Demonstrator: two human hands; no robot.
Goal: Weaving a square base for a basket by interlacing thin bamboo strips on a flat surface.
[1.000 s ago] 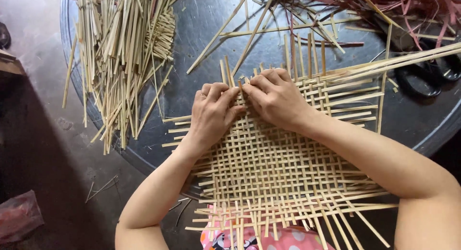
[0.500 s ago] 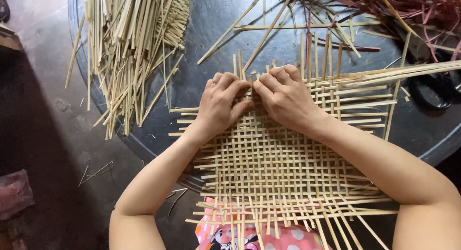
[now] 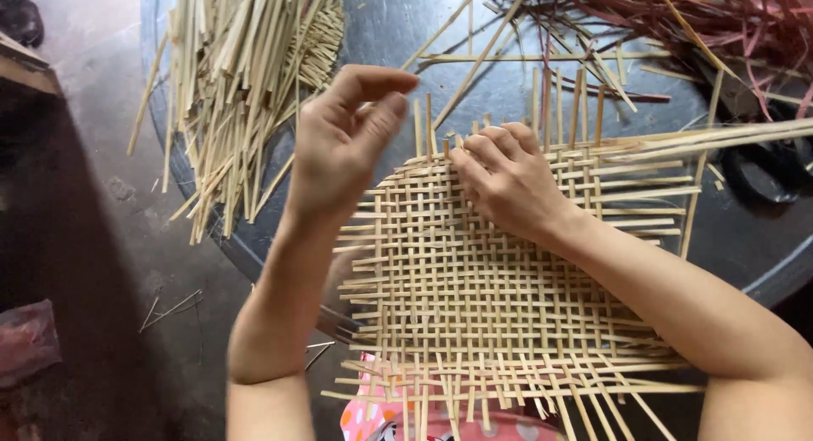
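Mid-weave: right hand (image 3: 508,183) fingers curled, pressing the bamboo mat's (image 3: 500,288) far edge; left hand (image 3: 343,140) lifted, pinching nothing visible, nearest the loose strip pile (image 3: 241,77).

A pale woven mat (image 3: 474,297) of thin bamboo strips is lying flat on the dark round tabletop (image 3: 406,26), its near edge hanging over the rim. The weave is running tight and square through the middle, while loose strip ends are sticking out on every side, the longest ones trailing off to the right.
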